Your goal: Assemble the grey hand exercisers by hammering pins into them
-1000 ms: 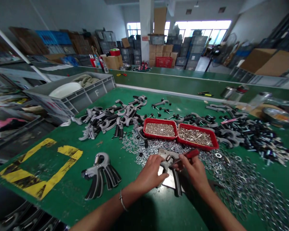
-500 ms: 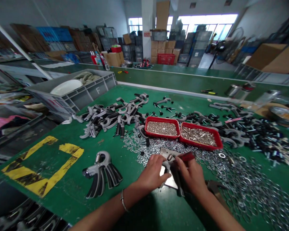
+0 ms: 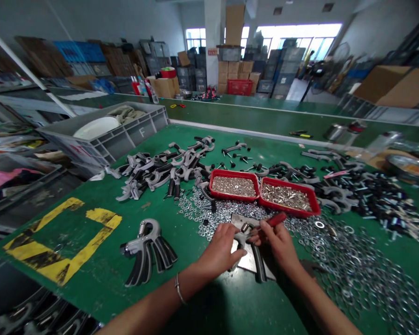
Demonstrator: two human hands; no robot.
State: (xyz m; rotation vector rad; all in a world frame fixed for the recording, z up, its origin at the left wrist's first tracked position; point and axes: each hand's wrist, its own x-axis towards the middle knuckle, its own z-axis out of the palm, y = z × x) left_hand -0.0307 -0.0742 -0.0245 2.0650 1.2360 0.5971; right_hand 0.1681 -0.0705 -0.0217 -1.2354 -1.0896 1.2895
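My left hand [image 3: 220, 249] is closed on a grey and black hand grip [image 3: 260, 264], whose black-padded handle points towards me. The grip lies over a flat metal plate [image 3: 246, 262] on the bench, its coiled spring close to my left fingertips. In my right hand [image 3: 281, 244] is a red-handled screwdriver [image 3: 276, 219], held slantwise with its thin end towards the spring. My fingers hide its tip. Left of my hands lie several hand grips [image 3: 150, 249], fanned out together.
Behind my hands stand two red trays, one with tiny metal parts [image 3: 233, 186], one with small pins [image 3: 286, 197]. Loose washers [image 3: 349, 265] spread to the right. Grip handles [image 3: 160, 170] pile up behind left. A grey crate [image 3: 143, 132] stands at the bench's far left.
The red screwdriver has turned and risen, its handle now pointing up to the right. My right hand has shifted slightly right, uncovering more of the black handle. My left hand stays in place.
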